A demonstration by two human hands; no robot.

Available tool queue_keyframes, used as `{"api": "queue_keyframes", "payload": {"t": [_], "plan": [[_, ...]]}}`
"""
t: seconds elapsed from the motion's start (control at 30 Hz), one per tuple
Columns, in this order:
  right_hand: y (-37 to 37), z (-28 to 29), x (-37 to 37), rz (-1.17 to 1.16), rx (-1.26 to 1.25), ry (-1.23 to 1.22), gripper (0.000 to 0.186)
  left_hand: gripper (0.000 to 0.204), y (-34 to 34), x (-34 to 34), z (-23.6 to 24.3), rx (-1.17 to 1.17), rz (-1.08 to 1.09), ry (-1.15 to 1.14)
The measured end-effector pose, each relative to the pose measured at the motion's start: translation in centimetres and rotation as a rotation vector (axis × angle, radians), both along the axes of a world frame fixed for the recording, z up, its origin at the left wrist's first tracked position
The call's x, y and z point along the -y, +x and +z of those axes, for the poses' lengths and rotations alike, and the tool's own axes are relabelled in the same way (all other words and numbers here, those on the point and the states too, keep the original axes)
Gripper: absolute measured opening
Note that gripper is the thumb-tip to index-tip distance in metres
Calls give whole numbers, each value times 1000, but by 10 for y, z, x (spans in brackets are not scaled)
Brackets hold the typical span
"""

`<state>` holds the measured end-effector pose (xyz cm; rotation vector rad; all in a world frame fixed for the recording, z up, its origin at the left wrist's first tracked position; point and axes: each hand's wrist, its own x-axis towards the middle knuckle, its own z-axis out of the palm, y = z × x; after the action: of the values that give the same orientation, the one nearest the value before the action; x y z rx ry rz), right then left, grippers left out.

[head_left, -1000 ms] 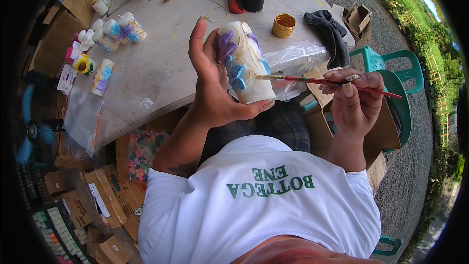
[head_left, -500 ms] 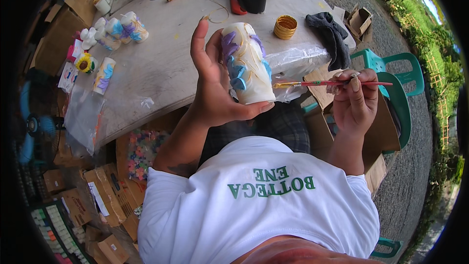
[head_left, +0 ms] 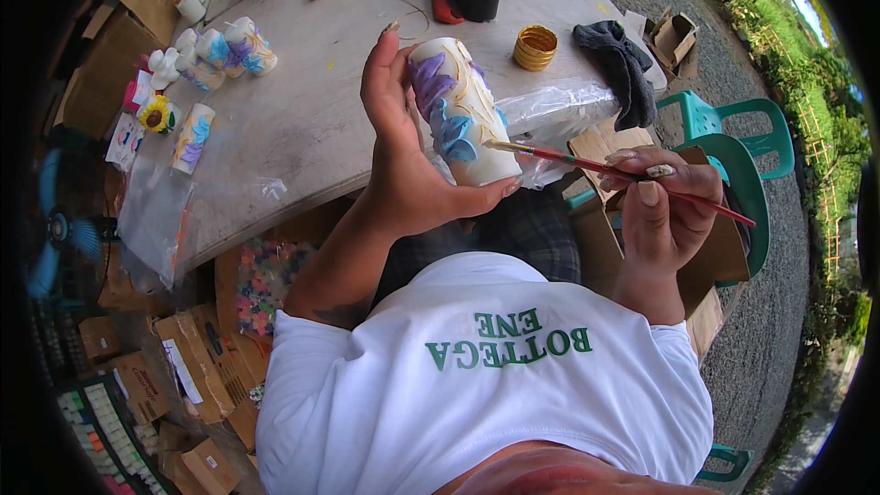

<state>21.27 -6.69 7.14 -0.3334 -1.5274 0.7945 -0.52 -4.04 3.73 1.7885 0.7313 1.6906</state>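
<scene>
Head view: L hand (head_left: 408, 160) cradles the white pillar (head_left: 469, 110), thumb across its lower end, fingers curved round the far side, forefinger raised; grip's approx half spread, set by the pillar's width. Pillar's up off the table (head_left: 321, 110), tilted, in front of the chest. R hand (head_left: 665, 211) has a tight fingertip pinch on the brush (head_left: 570, 159), w/ the red handle end sticking out past the fingers. Bristles (head_left: 500, 146) are at the white wall just beside the blue flower (head_left: 456, 136); looks like contact, but depth's hard to tell. To do it well, IMO: light pressure, only the v. tip on the raised gold lines (head_left: 475, 84), short strokes along them, pillar turned by L rather than R wrist twisting. Thumb should avoid any wet paint, & bristles shouldn't stray onto the blue or purple flower (head_left: 433, 80).
</scene>
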Motion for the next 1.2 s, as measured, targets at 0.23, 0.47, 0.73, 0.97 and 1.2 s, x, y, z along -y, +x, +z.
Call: {"api": "queue_keyframes", "payload": {"t": [0.23, 0.47, 0.73, 0.97, 1.2], "plan": [[-3, 2, 1, 4, 43, 18, 19, 119, -3, -1, 2, -83, 12, -9], [-4, -1, -1, -7, 0, 1, 18, 118, -3, -2, 0, -61, -4, 10], [-6, -1, -1, -39, -66, -5, 17, 118, -2, -2, -1, -60, 38, -18], [-2, 0, -7, -4, -140, -162, 14, 118, 0, -3, -1, -138, 128, 59], [-1, 1, -12, 4, -106, -210, 12, 118, 3, -2, 0, -122, 120, 115]]}}
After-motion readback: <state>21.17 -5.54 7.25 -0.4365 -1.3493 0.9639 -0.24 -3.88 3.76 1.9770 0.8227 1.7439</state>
